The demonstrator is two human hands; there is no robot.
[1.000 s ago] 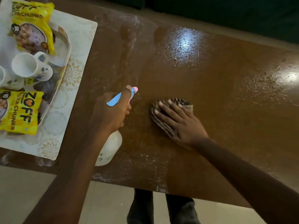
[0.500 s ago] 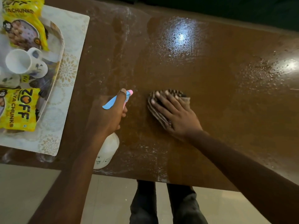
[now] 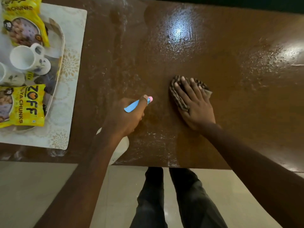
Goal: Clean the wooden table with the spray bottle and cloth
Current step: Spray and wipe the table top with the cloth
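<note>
The brown wooden table [image 3: 222, 51] is wet with spray droplets and streaks. My left hand [image 3: 126, 117] grips a white spray bottle [image 3: 120, 148] with a blue trigger and pink nozzle, held over the table's near edge, nozzle pointing away from me. My right hand [image 3: 195, 104] lies flat with straight fingers on a folded striped brown cloth [image 3: 176, 94], pressing it onto the table just right of the nozzle. Most of the cloth is hidden under my hand.
At the left a white patterned placemat [image 3: 69, 63] carries a tray [image 3: 60, 40] with white mugs [image 3: 28, 58] and yellow snack packets [image 3: 24, 106]. The table's near edge runs above a pale tiled floor [image 3: 41, 186], where my legs [image 3: 177, 199] stand.
The view has shifted slightly, so tray and table sit differently in frame. My right hand and the cloth have moved a little to the right, away from the spray bottle.
</note>
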